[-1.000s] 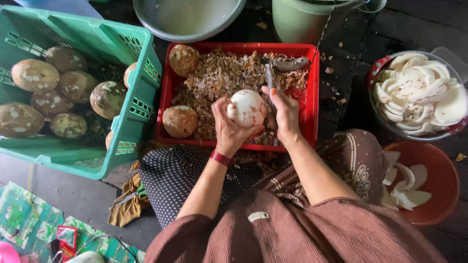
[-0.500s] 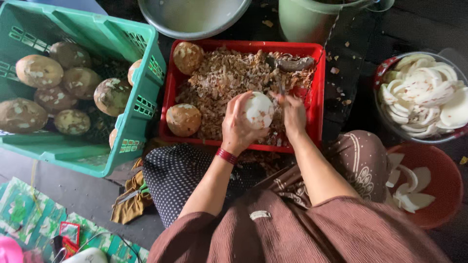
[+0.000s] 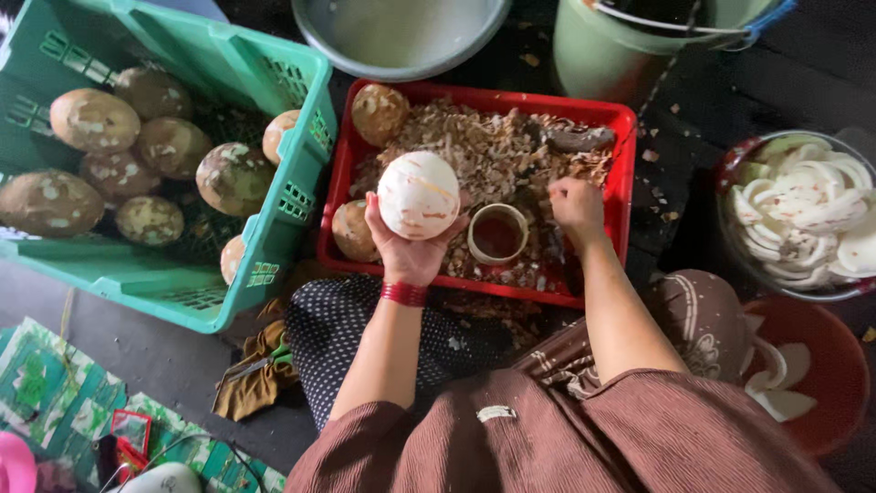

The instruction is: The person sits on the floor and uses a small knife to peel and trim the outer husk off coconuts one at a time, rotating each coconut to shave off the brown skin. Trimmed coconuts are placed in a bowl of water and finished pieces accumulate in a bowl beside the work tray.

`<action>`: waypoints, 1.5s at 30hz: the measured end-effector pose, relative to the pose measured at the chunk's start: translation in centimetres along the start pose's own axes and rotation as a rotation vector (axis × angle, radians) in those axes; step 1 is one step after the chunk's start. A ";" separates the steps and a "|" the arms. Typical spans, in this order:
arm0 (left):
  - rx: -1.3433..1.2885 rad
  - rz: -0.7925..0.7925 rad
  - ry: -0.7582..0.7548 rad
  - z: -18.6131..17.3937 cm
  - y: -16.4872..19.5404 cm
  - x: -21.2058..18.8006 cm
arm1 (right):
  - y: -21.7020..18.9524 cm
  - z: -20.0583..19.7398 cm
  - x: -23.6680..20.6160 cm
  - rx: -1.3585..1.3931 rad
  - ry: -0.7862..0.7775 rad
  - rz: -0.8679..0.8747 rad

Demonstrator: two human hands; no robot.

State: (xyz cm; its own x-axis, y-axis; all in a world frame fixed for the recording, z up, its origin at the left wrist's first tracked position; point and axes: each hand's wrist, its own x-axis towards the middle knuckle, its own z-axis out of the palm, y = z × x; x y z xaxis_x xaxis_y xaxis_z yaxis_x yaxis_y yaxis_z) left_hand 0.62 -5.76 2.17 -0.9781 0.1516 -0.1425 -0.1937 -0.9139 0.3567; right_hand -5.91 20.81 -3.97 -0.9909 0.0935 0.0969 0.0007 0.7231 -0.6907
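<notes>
Dark, littered flooring ran under a crowded work spot, with a red tray of brown husk shavings directly ahead of the seated person. Their left hand was raised above the tray's near half, fingers cupped from below around a peeled white coconut streaked with thin brown skin. Their right hand hung low over the shavings, fingers curled shut; what it held could not be made out from this angle, though something dark showed just below it. Between both hands sat a small round cup on the peelings.

Two unpeeled brown coconuts lay in that tray, and more filled the green crate to the left. A metal bowl of white coconut slices stood at far right, with a red basin beneath it.

Doing this well probably meant keeping the ball seated deep in the palm, turning it so remaining brown streaks faced the working hand, and letting scraps fall inside the tray.
</notes>
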 end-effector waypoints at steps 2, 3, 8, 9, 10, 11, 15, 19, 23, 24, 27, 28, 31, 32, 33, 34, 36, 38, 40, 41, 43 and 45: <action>-0.041 -0.006 0.001 -0.4 -0.1 0.1 | 0.2 1.0 -0.6 -0.075 -0.004 -0.003; -0.066 -0.017 0.002 -0.5 -0.3 0.3 | 0.2 1.3 -0.8 -0.064 -0.048 -0.009; -0.098 -0.041 0.114 -1.0 -1.9 0.8 | 0.3 1.2 -1.3 0.443 -0.332 0.209; -0.046 -0.052 0.149 -1.1 -2.2 0.8 | 0.1 1.0 -1.3 0.477 -0.331 0.329; 0.006 -0.061 0.183 -1.2 -2.6 0.8 | -0.3 0.9 -1.4 0.510 -0.329 0.446; 0.002 -0.081 0.148 -1.3 -2.9 0.8 | -0.8 0.8 -1.4 0.542 -0.327 0.558; -0.007 -0.154 0.062 -1.5 -4.1 0.7 | -2.5 0.7 -1.1 0.107 -0.358 0.450; -0.038 -0.235 0.025 -1.6 -4.6 1.0 | -2.7 1.7 -0.8 -0.097 -0.299 0.346; -0.026 -0.245 0.026 -1.6 -4.6 1.5 | -1.9 2.5 -0.7 -0.018 -0.226 0.393; -0.019 -0.243 0.019 -1.5 -4.6 1.6 | -1.7 2.4 -0.7 0.040 -0.222 0.384; -0.055 -0.239 -0.012 -1.5 -4.2 1.6 | -1.6 1.9 -0.6 0.221 -0.169 0.325; -0.074 -0.236 -0.027 -1.5 -4.1 1.6 | -1.7 1.6 -0.6 0.287 -0.121 0.278; -0.068 -0.206 -0.055 -1.6 -3.8 1.5 | -2.5 0.7 -0.4 0.299 0.108 -0.018; -0.045 -0.202 -0.053 -1.7 -3.8 1.5 | -2.7 0.5 -0.3 0.269 0.193 -0.139; -0.022 -0.197 -0.050 -1.7 -3.8 1.5 | -3.0 0.3 -0.3 0.244 0.153 -0.105; 0.002 -0.192 -0.049 -1.7 -3.8 1.6 | -3.2 0.2 -0.3 0.220 0.116 -0.074; -0.025 -0.187 -0.062 -1.5 -3.9 1.6 | -3.5 -0.1 -0.4 0.114 0.056 -0.050; -0.047 -0.185 -0.078 -1.3 -3.9 1.6 | -3.5 -0.4 -0.7 -0.047 0.008 -0.062; -0.077 -0.197 -0.081 -0.9 -3.8 1.5 | -3.3 -0.6 -1.1 -0.034 0.206 -0.258; -0.073 -0.183 -0.080 -0.8 -3.7 1.5 | -3.1 -0.6 -1.3 -0.028 0.301 -0.359; -0.060 -0.158 -0.075 -0.5 -3.5 1.3 | -2.6 -0.6 -1.7 -0.074 -0.078 0.053; -0.073 -0.156 -0.045 -0.4 -3.2 1.3 | -2.0 -0.4 -2.1 -0.064 -0.224 0.229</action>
State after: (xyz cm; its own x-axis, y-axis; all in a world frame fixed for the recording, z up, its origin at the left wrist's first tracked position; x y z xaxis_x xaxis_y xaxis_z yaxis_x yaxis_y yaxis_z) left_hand 0.04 -2.73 0.50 -0.9394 0.3089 -0.1488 -0.3388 -0.9028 0.2649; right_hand -3.74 19.45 -2.49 -0.9689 0.1107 -0.2211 0.2284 0.7431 -0.6290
